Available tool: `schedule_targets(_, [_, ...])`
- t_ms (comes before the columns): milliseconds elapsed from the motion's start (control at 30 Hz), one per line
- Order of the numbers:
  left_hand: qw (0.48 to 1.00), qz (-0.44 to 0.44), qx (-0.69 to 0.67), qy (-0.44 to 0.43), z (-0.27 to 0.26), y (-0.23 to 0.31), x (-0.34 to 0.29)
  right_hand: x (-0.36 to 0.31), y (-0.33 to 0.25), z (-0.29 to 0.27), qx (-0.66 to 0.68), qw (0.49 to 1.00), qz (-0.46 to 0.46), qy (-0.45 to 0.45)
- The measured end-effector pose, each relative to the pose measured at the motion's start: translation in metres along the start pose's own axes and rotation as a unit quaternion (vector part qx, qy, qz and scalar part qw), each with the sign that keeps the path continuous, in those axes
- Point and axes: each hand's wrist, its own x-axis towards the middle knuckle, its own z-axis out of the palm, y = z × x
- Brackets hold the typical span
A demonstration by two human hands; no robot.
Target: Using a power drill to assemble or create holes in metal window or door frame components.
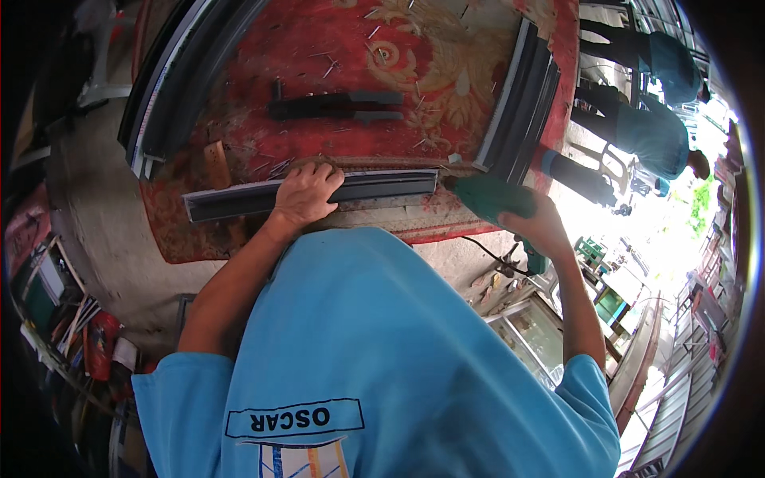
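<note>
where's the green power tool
In the head view, the green power tool is in the right hand, beside the right end of the strip under the left hand.

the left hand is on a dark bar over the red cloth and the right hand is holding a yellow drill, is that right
Not quite: the drill in the right hand is green, not yellow, as the head view shows. The rest stands: the left hand is on a dark bar over the red cloth.
</note>
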Motion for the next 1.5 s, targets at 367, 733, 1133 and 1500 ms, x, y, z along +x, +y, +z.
schedule_targets(367, [1.000,-0.003,0.008,-0.011,0.001,0.000,0.001,-0.010,0.022,0.015,-0.007,0.999,-0.033,0.028])
schedule_targets(733, [1.000,-0.011,-0.011,-0.023,0.002,0.000,-0.001,-0.014,0.003,0.030,-0.194,0.972,-0.113,0.068])
schedule_targets(1133, [1.000,0.002,-0.011,0.018,-0.002,0.002,-0.001,-0.040,0.012,0.059,0.046,0.994,-0.032,0.094])
schedule_targets(1500, [1.000,0.008,-0.003,0.026,-0.003,0.003,-0.001,-0.064,0.034,0.056,0.065,0.993,-0.004,0.101])
